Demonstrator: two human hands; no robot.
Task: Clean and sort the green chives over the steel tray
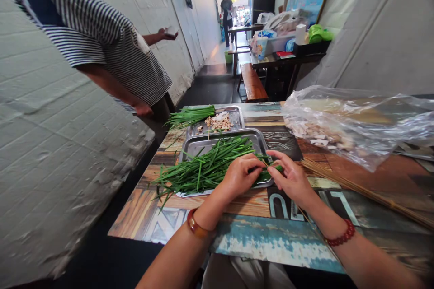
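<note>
Over the right end of a metal tray [262,137] heaped with cut green chives [206,165], my two hands meet. My left hand [240,172] is closed, its thumb and fingers pinching chives close to the other hand's fingertips. Curled beside it, my right hand [290,178] has a thin bamboo skewer [307,217] running out from under the palm, back below the wrist. Green stalk ends show between the two hands; the skewer's tip is hard to make out there.
Behind lies a second tray [239,115] with a chive bundle [193,116] and sliced mushroom-like pieces [220,122]. On the right are bamboo skewers [359,189] and a clear plastic bag [366,122] with pale pieces. A person in a striped top [118,45] stands at left.
</note>
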